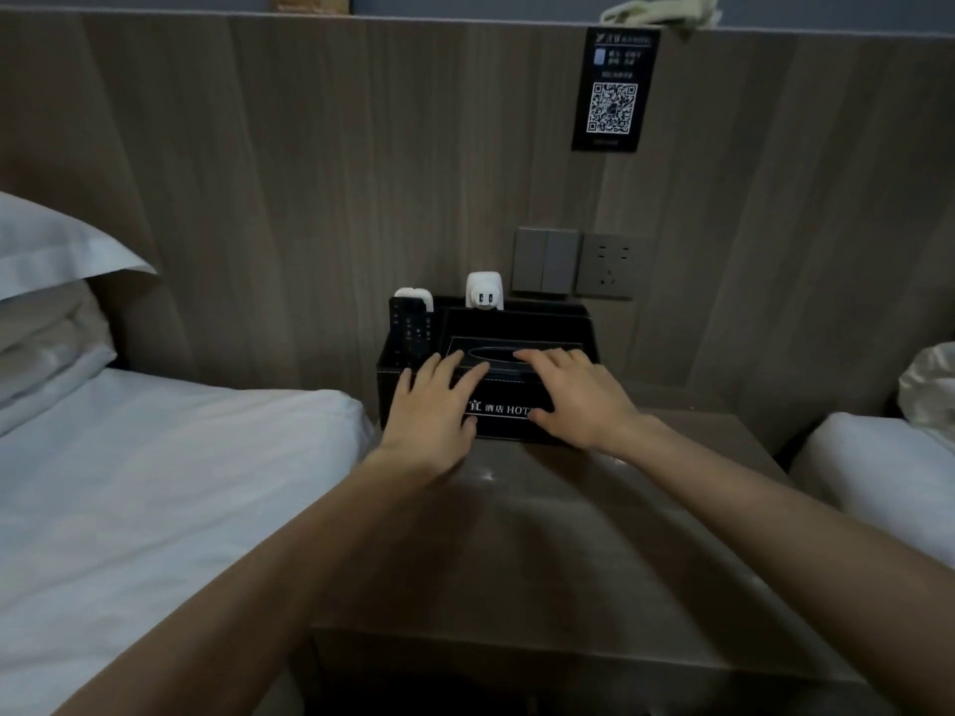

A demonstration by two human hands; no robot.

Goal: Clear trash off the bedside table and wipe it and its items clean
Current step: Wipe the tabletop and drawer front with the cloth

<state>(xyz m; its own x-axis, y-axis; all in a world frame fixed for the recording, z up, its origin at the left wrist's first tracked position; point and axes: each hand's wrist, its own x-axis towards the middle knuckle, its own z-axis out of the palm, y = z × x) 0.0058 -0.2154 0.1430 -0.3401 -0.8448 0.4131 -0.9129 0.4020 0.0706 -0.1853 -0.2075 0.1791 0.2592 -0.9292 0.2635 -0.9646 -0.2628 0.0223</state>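
Both hands — left hand (431,400), right hand (579,392) — rest flat, fingers spread, gripping nothing, on the organizer (517,323) at the table's (594,534) back edge, its long axis crosswise.

Organizer box (568,328) at back of bedside table (594,534), against wall panel (310,173); remote (411,330) upright in its left slot, small unit (415,296) just behind remote, plug adapter (484,289) in rear slot to the right. Left hand (434,405) and right hand (579,400) side by side on box's front top edge, fingers flat on top, thumbs down front face. Switch plate (547,261) and socket (610,266) on panel behind and right of box, QR card (615,90) higher up, cloth (666,10) on ledge above; left bed (155,483) and right bed (889,467) either side of table, pillows (51,261) at left bed's head.
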